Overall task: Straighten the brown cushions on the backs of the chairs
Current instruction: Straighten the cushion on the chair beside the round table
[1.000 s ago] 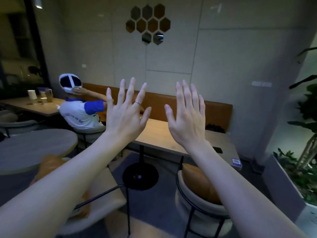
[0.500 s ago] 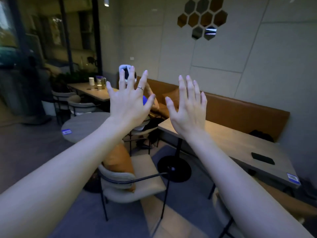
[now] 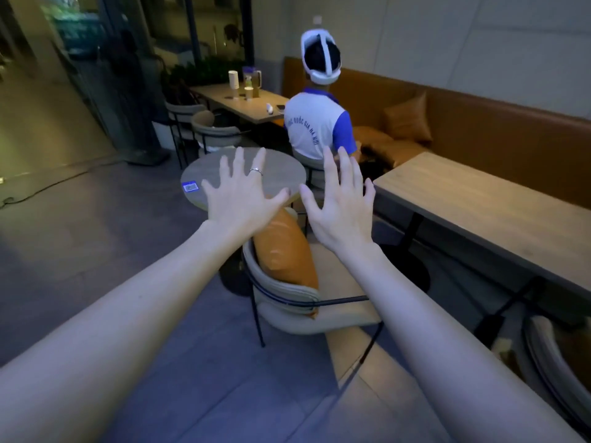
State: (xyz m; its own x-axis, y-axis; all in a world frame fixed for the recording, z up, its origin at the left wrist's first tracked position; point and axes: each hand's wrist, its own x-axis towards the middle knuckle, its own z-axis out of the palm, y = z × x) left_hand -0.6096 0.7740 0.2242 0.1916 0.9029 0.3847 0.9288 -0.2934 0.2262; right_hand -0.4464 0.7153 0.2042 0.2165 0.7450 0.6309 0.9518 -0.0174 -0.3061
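Dim cafe, grey tile floor, round wooden table. Left hand and right hand raised, fingers spread wide, holding nothing. Brown leather cushion leans tilted in beige metal-framed chair below them.

A café seating area: wooden tables, a long brown bench along the wall, cushioned chairs, stacked cups.

So the brown cushion sits on a beige chair, leaning against its backrest. Chair stands on the grey tiled floor, just beside a small round table with a blue tag on it.
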